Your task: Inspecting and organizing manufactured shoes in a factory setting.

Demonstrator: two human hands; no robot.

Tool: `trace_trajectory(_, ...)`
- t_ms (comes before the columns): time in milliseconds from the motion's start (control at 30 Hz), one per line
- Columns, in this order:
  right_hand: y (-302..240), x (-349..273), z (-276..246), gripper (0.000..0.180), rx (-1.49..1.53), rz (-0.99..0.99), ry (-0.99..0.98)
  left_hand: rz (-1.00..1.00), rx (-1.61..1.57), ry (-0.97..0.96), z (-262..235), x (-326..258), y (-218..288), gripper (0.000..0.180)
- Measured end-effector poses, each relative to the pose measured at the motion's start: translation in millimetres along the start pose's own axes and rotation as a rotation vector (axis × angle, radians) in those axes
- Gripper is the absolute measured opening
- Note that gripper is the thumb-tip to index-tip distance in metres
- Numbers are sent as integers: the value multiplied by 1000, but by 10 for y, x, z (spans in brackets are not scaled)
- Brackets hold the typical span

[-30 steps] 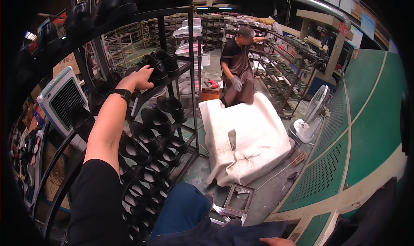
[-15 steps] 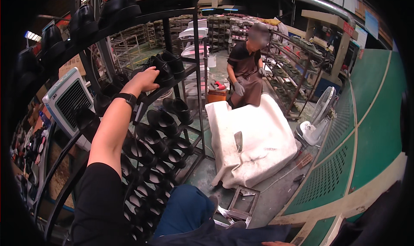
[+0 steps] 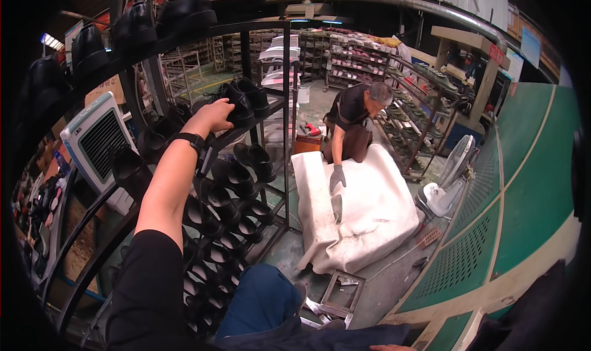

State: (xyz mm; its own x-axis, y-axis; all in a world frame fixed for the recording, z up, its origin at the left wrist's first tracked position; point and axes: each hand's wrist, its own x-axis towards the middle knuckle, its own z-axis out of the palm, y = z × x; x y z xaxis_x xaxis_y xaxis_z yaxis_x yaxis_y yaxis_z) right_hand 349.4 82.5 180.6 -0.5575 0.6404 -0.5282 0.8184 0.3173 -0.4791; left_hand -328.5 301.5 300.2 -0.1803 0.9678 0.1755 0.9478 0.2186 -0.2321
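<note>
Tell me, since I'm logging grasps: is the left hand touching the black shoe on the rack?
Touching. The head view shows the left hand laid against the black shoe on the rack, fingers wrapped on its heel with no gap.

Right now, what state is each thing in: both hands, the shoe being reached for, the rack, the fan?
left hand: raised, gripping a black shoe
black shoe: on the rack's upper shelf
right hand: barely visible at the lower edge, grip unclear
shoe rack: loaded with black shoes
floor fan: standing upright
</note>
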Motion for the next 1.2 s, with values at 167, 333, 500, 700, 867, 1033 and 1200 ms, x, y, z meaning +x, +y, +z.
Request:
trace_trajectory(167,-8,-16,1,49,7,14,-5,-22,13,-27,-49,-22,60,57)
trace_trajectory(333,28,5,12,50,13,7,-6,-32,30,-12,6,15,18,59)
trace_trajectory(500,38,30,-1,50,19,3,-17,-25,11,1,2,15,16,63)
trace_trajectory(700,27,21,4,50,20,-7,-3,-27,-4,7,1,13,-13,64)
trace_trajectory(867,-31,1,-4,50,30,12,-35,-48,11,-29,-57,-67,0,64)
trace_trajectory(1033,32,-10,70,50,19,1,-13,-27,4,0,27,21,74,60)
trace_trajectory(1200,191,56,130,55,-80,-17,-64,90,-106,65,495,359,-175,73)
